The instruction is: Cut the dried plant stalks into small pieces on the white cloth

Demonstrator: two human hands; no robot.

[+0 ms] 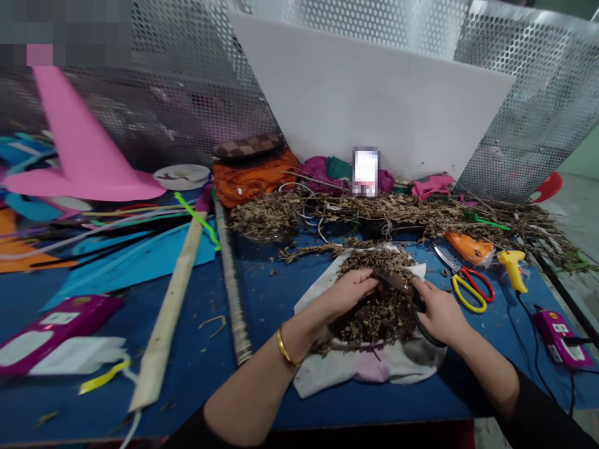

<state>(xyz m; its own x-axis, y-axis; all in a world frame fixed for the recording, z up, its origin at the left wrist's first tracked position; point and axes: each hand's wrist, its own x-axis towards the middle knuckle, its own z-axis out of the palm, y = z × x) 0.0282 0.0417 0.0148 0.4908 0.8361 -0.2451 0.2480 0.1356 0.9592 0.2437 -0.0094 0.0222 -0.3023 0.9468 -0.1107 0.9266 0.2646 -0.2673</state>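
A heap of dry, crumbled plant bits [374, 321] lies on a pale cloth [322, 374] near the table's front. Dark-bladed scissors [394, 280] with black handles point left over the heap, and my right hand [440, 312] is closed around their handles. By the blade tips, my left hand [349, 292] has its thumb and fingers pressed together above the heap. What the left fingers pinch is too small or hidden to name. A gold bangle [283, 346] circles my left wrist.
Dried stalks [393, 209] stretch across the back. To the right lie red-and-yellow scissors [470, 290], a yellow glue gun [512, 268] and a purple power strip [561, 337] with cords. A wooden stick [173, 312], pink hat [84, 149] and blue sheets [126, 249] occupy the left.
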